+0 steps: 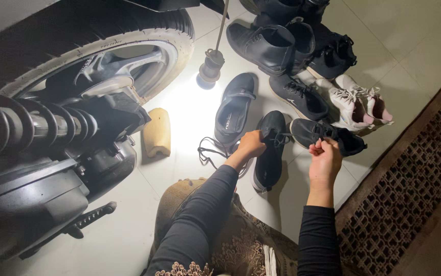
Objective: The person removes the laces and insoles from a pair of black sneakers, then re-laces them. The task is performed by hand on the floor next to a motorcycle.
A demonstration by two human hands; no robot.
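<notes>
My left hand (250,145) grips the upper of a black sneaker (270,151) that lies on the white tiled floor in front of my knees. My right hand (325,158) is raised just right of it, fingers pinched on a black shoelace that runs from the sneaker's eyelets. A loose black lace (211,153) lies on the floor left of my left hand, beside a second black sneaker (234,108). Both arms wear dark long sleeves.
A motorcycle's rear wheel (128,56) and shock spring (31,125) fill the left. A hanging lamp (210,69) lights the floor beside a wooden block (157,133). Black boots (266,46), black sneakers and white sneakers (353,102) sit behind. A patterned mat (410,194) lies at right.
</notes>
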